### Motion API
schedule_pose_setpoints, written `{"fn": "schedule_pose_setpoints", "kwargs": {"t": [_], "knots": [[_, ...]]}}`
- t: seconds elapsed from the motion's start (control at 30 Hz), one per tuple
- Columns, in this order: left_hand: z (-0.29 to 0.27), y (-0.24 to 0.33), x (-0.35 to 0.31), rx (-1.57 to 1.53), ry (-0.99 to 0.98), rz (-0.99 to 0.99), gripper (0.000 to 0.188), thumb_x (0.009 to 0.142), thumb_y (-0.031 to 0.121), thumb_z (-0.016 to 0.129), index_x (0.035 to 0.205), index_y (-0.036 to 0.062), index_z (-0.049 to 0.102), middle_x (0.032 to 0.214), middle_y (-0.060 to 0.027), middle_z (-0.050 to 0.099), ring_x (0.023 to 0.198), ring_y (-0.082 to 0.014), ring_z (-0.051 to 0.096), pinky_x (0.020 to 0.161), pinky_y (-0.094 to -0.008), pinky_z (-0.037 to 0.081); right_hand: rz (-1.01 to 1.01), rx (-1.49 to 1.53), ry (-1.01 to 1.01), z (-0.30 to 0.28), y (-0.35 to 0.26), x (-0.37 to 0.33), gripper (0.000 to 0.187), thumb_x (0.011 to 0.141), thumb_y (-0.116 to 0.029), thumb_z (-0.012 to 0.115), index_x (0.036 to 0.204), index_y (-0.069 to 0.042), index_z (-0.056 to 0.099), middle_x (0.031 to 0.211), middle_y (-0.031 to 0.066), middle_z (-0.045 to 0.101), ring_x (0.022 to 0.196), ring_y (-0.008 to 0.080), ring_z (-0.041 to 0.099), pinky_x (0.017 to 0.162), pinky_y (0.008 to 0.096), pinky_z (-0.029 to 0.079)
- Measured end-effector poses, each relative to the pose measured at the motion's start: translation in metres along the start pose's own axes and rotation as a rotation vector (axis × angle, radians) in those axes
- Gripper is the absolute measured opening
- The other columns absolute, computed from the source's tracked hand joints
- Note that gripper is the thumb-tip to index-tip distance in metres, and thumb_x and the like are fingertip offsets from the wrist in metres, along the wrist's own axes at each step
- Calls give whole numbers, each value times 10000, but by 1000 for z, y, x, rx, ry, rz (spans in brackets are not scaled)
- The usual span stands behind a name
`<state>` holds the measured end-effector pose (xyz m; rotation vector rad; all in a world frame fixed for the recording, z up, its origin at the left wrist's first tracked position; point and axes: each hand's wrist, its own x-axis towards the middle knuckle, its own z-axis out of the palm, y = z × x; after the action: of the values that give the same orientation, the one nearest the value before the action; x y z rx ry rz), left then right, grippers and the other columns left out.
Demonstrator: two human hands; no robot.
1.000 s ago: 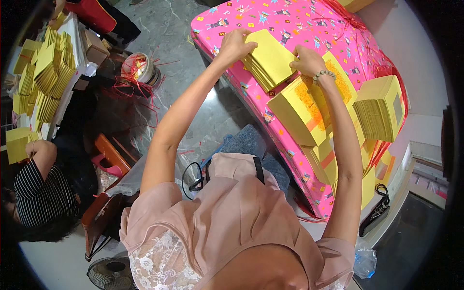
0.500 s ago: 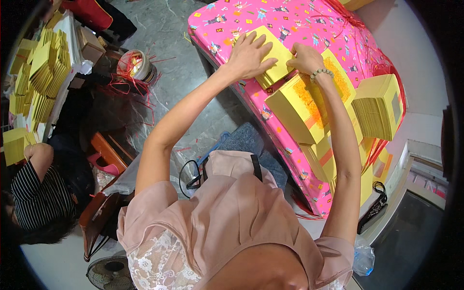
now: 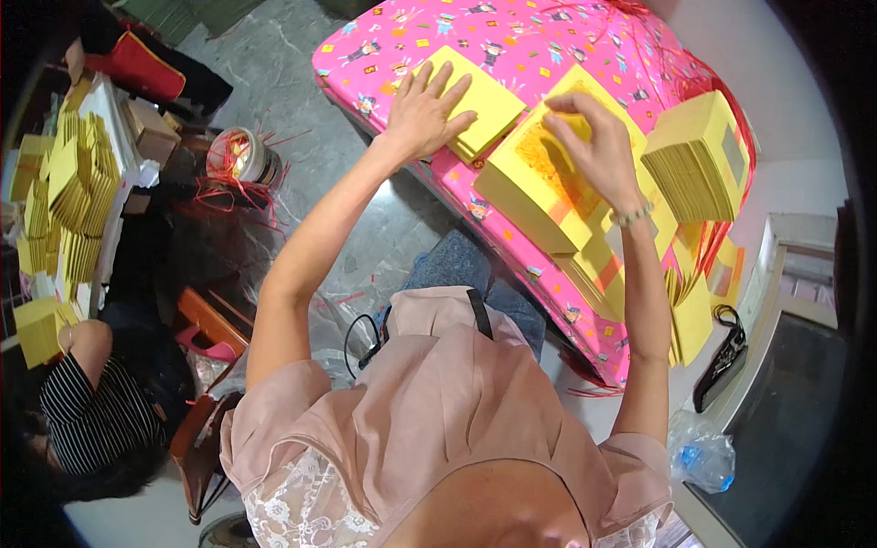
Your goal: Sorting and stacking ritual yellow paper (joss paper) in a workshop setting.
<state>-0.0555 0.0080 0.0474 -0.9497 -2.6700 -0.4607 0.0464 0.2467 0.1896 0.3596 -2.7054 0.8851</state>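
Note:
A low stack of yellow paper sheets [image 3: 489, 99] lies on a pink patterned table cover [image 3: 493, 55]. My left hand [image 3: 426, 114] rests flat on its left part, fingers spread. Beside it stands a taller yellow paper stack [image 3: 521, 194] with an orange printed patch on top. Over that patch hovers my right hand [image 3: 598, 151], fingers bent and thumb apart, with no object visible in it; whether it touches the paper I cannot tell. A beaded bracelet circles the right wrist.
More yellow stacks [image 3: 690, 164] and red strings [image 3: 722, 247] lie at the table's right side. A tub [image 3: 245, 157] with red strings stands on the floor at left. Further left, a person in a striped top [image 3: 87, 411] sits by a table with yellow bundles [image 3: 87, 173].
My right hand has left the gap beside the low stack, opened its fingers, and moved over the taller stack's printed patch. My left hand stays on the low stack. The view has shifted.

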Motion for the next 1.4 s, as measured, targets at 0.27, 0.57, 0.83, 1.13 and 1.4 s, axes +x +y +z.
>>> {"fn": "schedule_pose_setpoints", "kwargs": {"t": [0.27, 0.57, 0.83, 1.13, 1.4], "knots": [[-15, -3, 3, -52, 77, 25, 598, 968, 548, 479, 1391, 131, 541, 1451, -221, 462, 1380, -421, 367, 1144, -569, 227, 97, -100, -20, -30, -25, -108, 309, 820, -232, 757, 1035, -27, 674, 1004, 123, 667, 964, 314, 639, 856, 401, 499], [-40, 10, 22, -44, 95, 94, 497, 985, 482, 488, 1286, 116, 637, 1384, -214, 526, 1357, -380, 407, 1149, -534, 215, -89, -264, 169, -10, -20, -132, 293, 781, -251, 782, 991, -63, 700, 1029, 84, 672, 1002, 281, 626, 886, 417, 483], [-110, 77, 17, -619, -115, 412, 279, 846, 253, 737, 1073, 91, 748, 1116, -102, 696, 1064, -271, 625, 919, -380, 493, 38, 83, 231, -3, -11, -129, 87, 807, -127, 756, 799, -41, 742, 831, 64, 685, 792, 214, 636, 673, 335, 507], [-102, 90, 9, -596, -215, 472, 227, 775, 239, 802, 966, 116, 790, 1050, -65, 715, 973, -237, 646, 817, -357, 539, 256, 344, 217, 0, -9, -126, 92, 828, -130, 746, 822, -38, 754, 813, 63, 667, 771, 163, 623, 638, 296, 484], [-104, 91, 9, -626, -229, 426, 191, 793, 228, 790, 959, 135, 804, 1034, -65, 732, 947, -222, 671, 795, -340, 547, 302, 400, 229, 1, -7, -128, 92, 829, -128, 748, 825, -37, 761, 800, 53, 658, 765, 151, 620, 632, 286, 471]]}}
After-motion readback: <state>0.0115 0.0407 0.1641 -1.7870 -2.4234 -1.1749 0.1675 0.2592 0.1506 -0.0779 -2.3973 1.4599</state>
